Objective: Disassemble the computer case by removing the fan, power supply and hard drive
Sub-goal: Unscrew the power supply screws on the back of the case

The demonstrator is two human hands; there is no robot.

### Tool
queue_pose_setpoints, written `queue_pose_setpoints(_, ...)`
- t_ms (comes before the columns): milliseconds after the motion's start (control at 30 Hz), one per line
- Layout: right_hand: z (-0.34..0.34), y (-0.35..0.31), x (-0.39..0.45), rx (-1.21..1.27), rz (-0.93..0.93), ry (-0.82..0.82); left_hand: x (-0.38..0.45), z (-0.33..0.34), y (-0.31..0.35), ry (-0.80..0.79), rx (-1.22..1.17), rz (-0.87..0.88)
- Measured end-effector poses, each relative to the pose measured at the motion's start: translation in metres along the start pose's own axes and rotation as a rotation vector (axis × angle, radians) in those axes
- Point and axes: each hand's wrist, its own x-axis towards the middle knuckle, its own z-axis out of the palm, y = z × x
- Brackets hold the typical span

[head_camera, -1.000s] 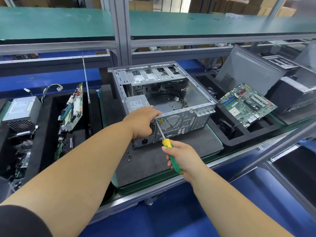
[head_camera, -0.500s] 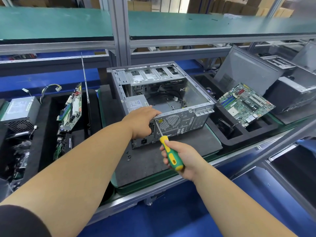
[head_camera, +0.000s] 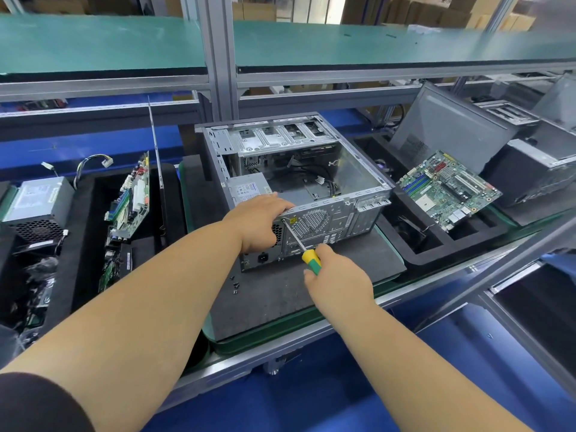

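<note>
Screwdriver point(head_camera: 300, 242) tip raised, right hand point(head_camera: 338, 275) regripped

Single head-worn wide-angle view, looking forward and down, close over the workbench point(head_camera: 280, 307), computer case point(head_camera: 311, 169) centre, shelving far.
</note>
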Motion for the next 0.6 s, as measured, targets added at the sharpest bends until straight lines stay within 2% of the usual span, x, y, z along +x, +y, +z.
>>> queue_pose_setpoints(33,-0.003,0.000,0.003,0.102,0.055,-0.067,0.000,0.000,0.000,-0.001,-0.003,0.000)
queue_pose_setpoints(133,-0.014,-0.004,0.011,0.708,0.312,-0.392,0.001,0.000,-0.001,0.002,-0.006,0.005)
queue_pose_setpoints(167,-0.015,-0.002,0.012,0.847,0.337,-0.458,0.001,0.000,-0.001,0.003,-0.003,0.007)
queue_pose_setpoints(300,-0.012,0.015,0.011,1.143,0.258,-0.523,0.001,0.001,-0.001,0.003,0.002,0.008)
queue_pose_setpoints(400,-0.011,0.016,0.007,1.447,0.418,-0.681,0.001,0.001,-0.001,0.007,0.002,0.011)
queue_pose_setpoints(467,-0.009,0.011,0.006,1.445,0.439,-0.674,0.001,0.001,-0.001,0.008,0.009,0.013)
queue_pose_setpoints(500,-0.008,0.007,0.005,1.357,0.419,-0.621,0.001,0.001,-0.001,0.006,0.013,0.012)
queue_pose_setpoints(533,-0.009,0.003,0.005,1.199,0.374,-0.536,0.001,0.001,-0.001,0.003,0.015,0.009)
queue_pose_setpoints(600,-0.012,-0.002,0.002,0.690,0.232,-0.290,0.001,0.001,0.000,-0.001,0.011,0.004)
